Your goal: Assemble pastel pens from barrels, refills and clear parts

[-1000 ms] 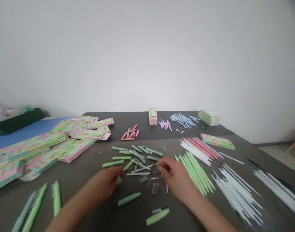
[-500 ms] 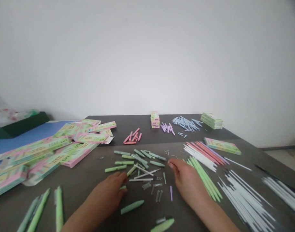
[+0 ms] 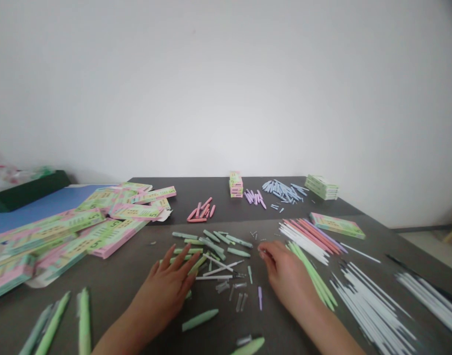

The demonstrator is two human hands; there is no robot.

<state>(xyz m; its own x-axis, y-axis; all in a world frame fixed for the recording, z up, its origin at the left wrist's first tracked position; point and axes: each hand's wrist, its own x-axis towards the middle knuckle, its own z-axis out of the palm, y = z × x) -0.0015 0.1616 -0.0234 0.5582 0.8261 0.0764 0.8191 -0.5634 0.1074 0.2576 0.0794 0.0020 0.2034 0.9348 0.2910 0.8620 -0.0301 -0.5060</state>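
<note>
Barrels (image 3: 213, 248) in green lie heaped on the table (image 3: 226, 340), mostly between my hands; my left hand (image 3: 162, 286) reaches over the nearest, fingers spread apart; my right hand (image 3: 288, 273) curls beside bright green rods (image 3: 321, 282); whether it clamps anything, I cannot tell.

Before you, the surface (image 3: 211, 342) is dark grey-brown; the tubes (image 3: 200, 320) are dull and bright green, the sticks (image 3: 214, 277) white, the boxes (image 3: 117, 232) patterned pink, yellow and green
</note>
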